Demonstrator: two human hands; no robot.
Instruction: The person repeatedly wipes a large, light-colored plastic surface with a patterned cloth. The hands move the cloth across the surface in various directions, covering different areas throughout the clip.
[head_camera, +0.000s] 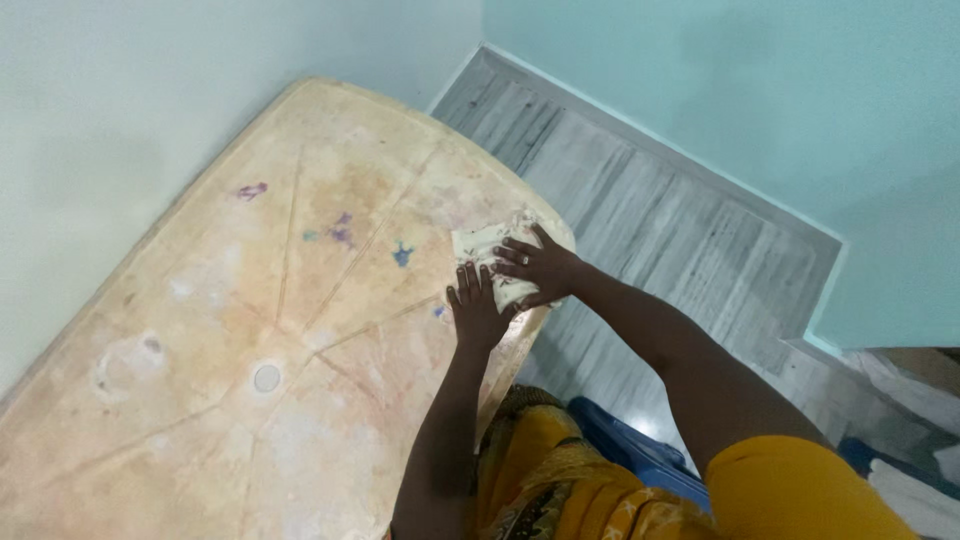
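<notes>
A crumpled pale cloth (487, 244) lies on the right edge of a stained beige plastic table (230, 330). My right hand (540, 265) presses flat on the cloth with fingers spread; a ring shows on one finger. My left hand (477, 308) rests flat just below and left of it, its fingertips touching the cloth's near edge. Blue and purple marks (342, 233) dot the tabletop left of the cloth.
The table stands against a pale wall (90, 120) on the left. Grey wood-pattern floor (650, 230) runs along the right, bounded by a light teal wall (800, 100). A blue object (630, 450) lies on the floor near my yellow clothing.
</notes>
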